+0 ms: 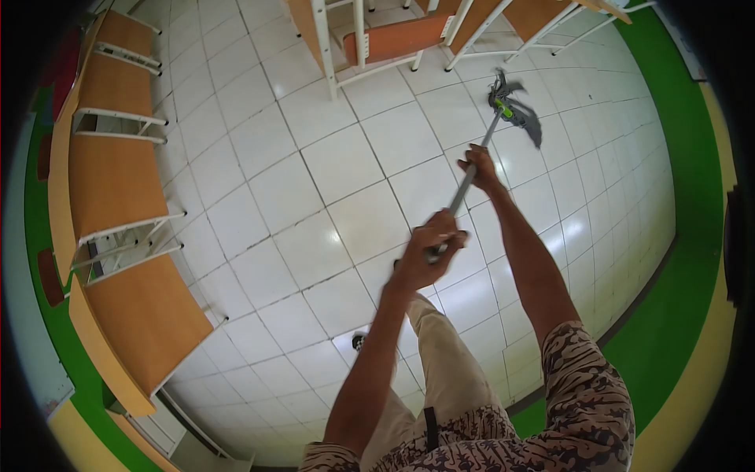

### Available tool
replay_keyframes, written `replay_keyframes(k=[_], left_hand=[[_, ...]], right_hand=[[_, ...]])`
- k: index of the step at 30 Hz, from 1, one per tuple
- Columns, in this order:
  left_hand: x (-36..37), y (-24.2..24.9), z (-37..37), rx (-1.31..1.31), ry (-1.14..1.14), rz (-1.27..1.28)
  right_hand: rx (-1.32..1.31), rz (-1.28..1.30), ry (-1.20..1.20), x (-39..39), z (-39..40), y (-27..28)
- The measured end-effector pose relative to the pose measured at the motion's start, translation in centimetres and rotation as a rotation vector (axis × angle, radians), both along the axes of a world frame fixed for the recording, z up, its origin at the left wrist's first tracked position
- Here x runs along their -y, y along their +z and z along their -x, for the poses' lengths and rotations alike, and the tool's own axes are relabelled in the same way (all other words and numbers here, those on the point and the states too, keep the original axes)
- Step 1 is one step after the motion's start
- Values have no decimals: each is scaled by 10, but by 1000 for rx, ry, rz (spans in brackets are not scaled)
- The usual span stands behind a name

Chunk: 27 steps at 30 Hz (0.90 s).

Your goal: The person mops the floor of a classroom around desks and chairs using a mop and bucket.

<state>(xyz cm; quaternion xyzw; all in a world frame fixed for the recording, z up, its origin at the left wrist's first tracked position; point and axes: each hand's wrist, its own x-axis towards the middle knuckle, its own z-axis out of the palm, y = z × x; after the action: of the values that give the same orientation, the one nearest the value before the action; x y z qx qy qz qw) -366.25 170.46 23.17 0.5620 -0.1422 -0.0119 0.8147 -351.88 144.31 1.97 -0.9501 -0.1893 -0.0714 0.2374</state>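
A mop with a grey handle slants away from me across the white tiled floor. Near the handle's top end, my left hand is wrapped round it. Farther down the pole, my right hand is closed on it too, not far above the head. The grey mop head rests on the tiles with its strands fanned out, slightly blurred, and a lime-green joint links it to the pole.
Wooden desks with white metal legs line the left side. More desks and a reddish-brown panel stand at the top. A green and yellow wall curves along the right. A small dark object is on the floor near my legs.
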Motion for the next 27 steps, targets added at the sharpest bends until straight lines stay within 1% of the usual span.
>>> replay_keyframes(k=[1, 2, 3, 4, 5, 6, 7, 8, 9, 10, 11, 13, 14, 15, 16, 17, 19, 20, 21, 22, 23, 24, 25, 26, 27], left_hand=[[-40, 6, 7, 91, -38, -227], [-79, 20, 29, 28, 64, -299], [-127, 48, 63, -251, 129, -363], [-166, 95, 98, -428, 310, -387], [-207, 147, 131, -582, 410, -723], [-244, 189, 166, -738, 501, -1066], [-271, 209, 201, -123, 656, -425], [-314, 221, 254, 308, 898, -1177], [-305, 266, 250, 97, 521, -361], [-283, 287, 262, 57, 800, -368], [-280, 291, 279, 52, 816, -381], [-278, 289, 307, 113, 976, -287], [-276, 277, 314, 36, 1149, -458], [-276, 264, 317, 22, 1154, -454], [-271, 253, 305, 35, 1061, -690], [-265, 241, 296, 52, 954, -924], [-248, 214, 287, 72, 963, -800], [-243, 216, 277, 132, 963, -747], [-240, 228, 271, 130, 971, -748], [-235, 249, 266, 164, 892, -680], [-229, 270, 263, 189, 812, -613], [-226, 286, 264, 132, 779, -579], [-223, 287, 253, 128, 790, -580], [-222, 286, 238, 163, 466, -374], [-221, 285, 226, 192, 140, -168]], right_hand=[[-161, -408, -128, -29, 5, -44], [-336, -587, -124, -88, 29, 10], [-44, -183, -14, -142, 53, 25], [-24, -447, 110, -198, 89, 38], [-77, -474, 117, -265, 131, 82], [-122, -437, 154, -325, 177, 111], [-232, -423, 210, -377, 222, 155], [-287, -454, 238, -417, 262, 197], [-319, -540, 357, -449, 296, 220], [-417, -623, 493, -476, 323, 228], [-522, -700, 631, -499, 345, 234], [-523, -785, 829, -543, 375, 219], [-602, -688, 942, -561, 375, 212], [-676, -711, 971, -575, 371, 203], [-641, -823, 1062, -592, 366, 185], [-583, -747, 1054, -600, 358, 176], [-678, -570, 1119, -593, 333, 159], [-676, -569, 1129, -581, 329, 164], [-593, -630, 1061, -561, 321, 177], [-521, -690, 987, -535, 316, 190], [-481, -670, 959, -500, 312, 209], [-434, -700, 891, -464, 316, 214], [-440, -628, 817, -425, 317, 223], [-408, -754, 643, -386, 317, 226], [-446, -668, 620, -344, 310, 220]])
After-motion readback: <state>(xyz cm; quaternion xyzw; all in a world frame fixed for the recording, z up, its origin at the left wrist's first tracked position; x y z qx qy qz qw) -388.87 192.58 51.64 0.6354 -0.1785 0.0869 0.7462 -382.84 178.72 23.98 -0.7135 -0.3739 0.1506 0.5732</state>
